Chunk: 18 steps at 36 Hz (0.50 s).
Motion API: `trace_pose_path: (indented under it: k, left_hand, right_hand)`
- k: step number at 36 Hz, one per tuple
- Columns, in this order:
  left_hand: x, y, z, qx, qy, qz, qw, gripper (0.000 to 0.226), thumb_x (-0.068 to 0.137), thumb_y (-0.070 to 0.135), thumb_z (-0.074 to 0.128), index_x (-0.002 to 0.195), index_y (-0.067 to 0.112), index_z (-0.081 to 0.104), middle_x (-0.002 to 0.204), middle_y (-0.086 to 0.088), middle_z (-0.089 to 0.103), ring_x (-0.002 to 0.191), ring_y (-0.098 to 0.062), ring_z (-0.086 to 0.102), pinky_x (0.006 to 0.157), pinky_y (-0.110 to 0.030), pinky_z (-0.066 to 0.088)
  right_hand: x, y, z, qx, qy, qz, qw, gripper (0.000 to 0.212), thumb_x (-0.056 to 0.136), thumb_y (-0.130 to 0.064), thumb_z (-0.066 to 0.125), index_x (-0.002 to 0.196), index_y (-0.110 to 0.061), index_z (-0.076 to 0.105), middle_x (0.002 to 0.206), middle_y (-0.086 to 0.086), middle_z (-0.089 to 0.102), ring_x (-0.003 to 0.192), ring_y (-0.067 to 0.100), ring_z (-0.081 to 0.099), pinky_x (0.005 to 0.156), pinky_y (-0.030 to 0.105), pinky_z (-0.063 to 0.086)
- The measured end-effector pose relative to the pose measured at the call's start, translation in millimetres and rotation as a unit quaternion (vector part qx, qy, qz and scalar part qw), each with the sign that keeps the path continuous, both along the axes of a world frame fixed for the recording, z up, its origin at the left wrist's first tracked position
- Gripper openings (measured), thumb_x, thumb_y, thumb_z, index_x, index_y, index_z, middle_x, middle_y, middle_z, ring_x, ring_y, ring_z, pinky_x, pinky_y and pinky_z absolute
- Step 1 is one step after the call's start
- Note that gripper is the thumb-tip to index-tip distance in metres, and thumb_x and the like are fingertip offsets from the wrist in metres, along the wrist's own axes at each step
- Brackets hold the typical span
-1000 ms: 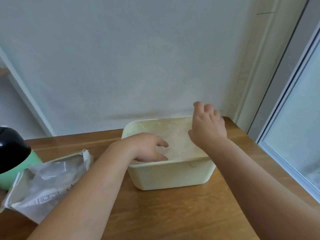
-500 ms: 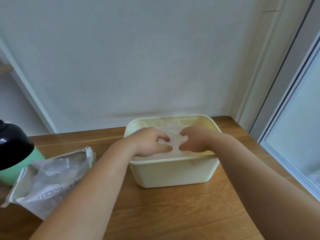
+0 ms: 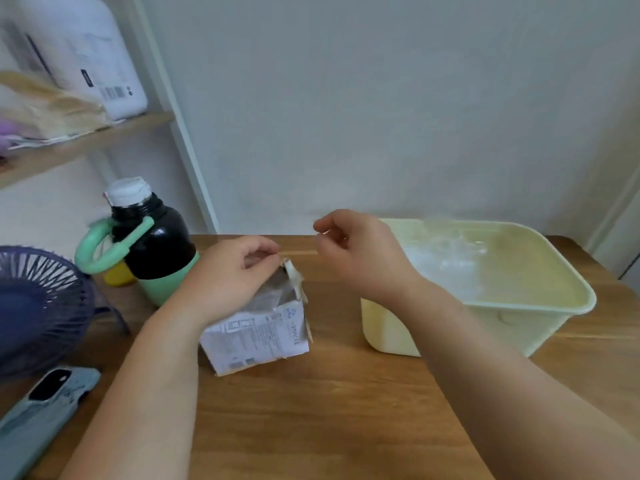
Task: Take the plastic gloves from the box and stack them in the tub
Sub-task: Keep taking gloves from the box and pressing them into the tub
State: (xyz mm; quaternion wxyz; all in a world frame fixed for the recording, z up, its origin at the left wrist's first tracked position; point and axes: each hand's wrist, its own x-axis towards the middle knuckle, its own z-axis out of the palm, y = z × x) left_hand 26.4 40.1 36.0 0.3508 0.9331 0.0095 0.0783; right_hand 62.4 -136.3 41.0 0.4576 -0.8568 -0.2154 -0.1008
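While clear plastic gloves [image 3: 443,265] lie in the cream plastic tub [image 3: 526,305], right, the torn grey-white cardboard box [image 3: 256,327] stands left of it. Hands: left hand [image 3: 228,275] curls at box mouth, right hand [image 3: 360,254] just beside; grasp of either cannot be told. Advised: steady box, draw one glove slowly.

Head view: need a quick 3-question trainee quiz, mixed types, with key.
1. True or false: the tub sits to the left of the box.
2. Where are the curled fingers of the left hand? A) at the box's torn-open top B) on the tub's rim C) on the phone
3. Fill in: the dark bottle behind the box has a ___ carry handle.
Key: 1 false; 2 A; 3 green
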Motion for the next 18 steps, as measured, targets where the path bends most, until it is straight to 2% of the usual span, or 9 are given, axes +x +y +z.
trace_pose_path:
  k: [3, 6, 9, 12, 14, 15, 17, 18]
  left_hand:
    - [-9, 14, -6, 0.016, 0.083, -0.042, 0.996, 0.042, 0.087, 0.04, 0.065, 0.127, 0.032, 0.056, 0.114, 0.024, 0.059, 0.102, 0.009, 0.054, 0.079, -0.009, 0.04]
    - [-14, 22, -12, 0.053, 0.138, -0.078, 0.986, 0.041, 0.083, 0.039, 0.071, 0.122, 0.03, 0.062, 0.112, 0.019, 0.064, 0.101, 0.005, 0.058, 0.087, -0.016, 0.048]
    - [-16, 26, -14, 0.047, 0.096, -0.061, 0.992, 0.009, 0.087, 0.029, 0.068, 0.093, 0.036, 0.071, 0.093, 0.015, 0.072, 0.088, 0.002, 0.065, 0.088, -0.031, 0.054]
    - [-14, 27, -14, 0.008, 0.012, -0.035, 0.999, 0.024, 0.091, 0.014, 0.061, 0.084, 0.035, 0.069, 0.085, 0.015, 0.072, 0.079, 0.003, 0.065, 0.082, -0.029, 0.055]
    - [-12, 23, -11, -0.065, -0.068, -0.011, 0.995, 0.019, 0.092, 0.014, 0.06, 0.087, 0.03, 0.069, 0.084, 0.015, 0.071, 0.077, 0.003, 0.064, 0.074, -0.02, 0.052]
    - [-11, 21, -9, -0.134, -0.103, 0.005, 0.986, 0.017, 0.092, 0.014, 0.06, 0.089, 0.027, 0.069, 0.084, 0.014, 0.071, 0.077, 0.002, 0.064, 0.07, -0.017, 0.052]
    - [-8, 15, -3, -0.288, -0.135, 0.015, 0.948, 0.013, 0.093, 0.013, 0.058, 0.088, 0.021, 0.067, 0.082, 0.008, 0.07, 0.079, -0.006, 0.065, 0.066, -0.017, 0.053]
    - [-7, 13, -1, -0.355, -0.134, 0.002, 0.925, 0.012, 0.094, 0.013, 0.056, 0.087, 0.018, 0.065, 0.08, 0.007, 0.069, 0.08, -0.01, 0.065, 0.065, -0.02, 0.053]
  right_hand:
    - [-4, 25, -12, -0.033, 0.05, 0.036, 0.998, 0.029, 0.09, -0.014, 0.05, 0.117, -0.016, 0.061, 0.082, -0.014, 0.056, 0.08, 0.006, 0.056, 0.067, 0.008, 0.04]
    - [-7, 37, -22, -0.075, 0.104, 0.066, 0.99, 0.04, 0.087, -0.009, 0.049, 0.126, -0.015, 0.057, 0.097, -0.009, 0.055, 0.099, 0.013, 0.057, 0.083, 0.02, 0.043]
    - [-8, 39, -24, -0.068, 0.126, 0.069, 0.987, 0.043, 0.086, -0.007, 0.05, 0.127, -0.017, 0.057, 0.098, -0.01, 0.055, 0.101, 0.013, 0.056, 0.088, 0.024, 0.046]
    - [-8, 37, -22, -0.034, 0.147, 0.083, 0.985, 0.048, 0.086, -0.007, 0.05, 0.133, -0.018, 0.051, 0.106, -0.008, 0.054, 0.103, 0.013, 0.055, 0.091, 0.029, 0.048]
    - [-10, 34, -18, -0.011, 0.149, 0.099, 0.984, 0.057, 0.086, -0.008, 0.052, 0.141, -0.02, 0.04, 0.123, -0.003, 0.051, 0.107, 0.016, 0.056, 0.09, 0.029, 0.049]
    - [-10, 33, -17, 0.006, 0.15, 0.109, 0.983, 0.063, 0.086, -0.009, 0.054, 0.144, -0.022, 0.033, 0.13, -0.003, 0.048, 0.108, 0.015, 0.057, 0.088, 0.027, 0.049]
    - [-10, 29, -15, 0.044, 0.166, 0.121, 0.978, 0.078, 0.085, -0.013, 0.061, 0.149, -0.027, 0.019, 0.137, -0.004, 0.04, 0.111, 0.012, 0.056, 0.088, 0.023, 0.047]
    - [-8, 27, -14, 0.063, 0.178, 0.119, 0.975, 0.085, 0.084, -0.018, 0.066, 0.15, -0.03, 0.013, 0.142, -0.002, 0.036, 0.116, 0.012, 0.053, 0.093, 0.025, 0.046]
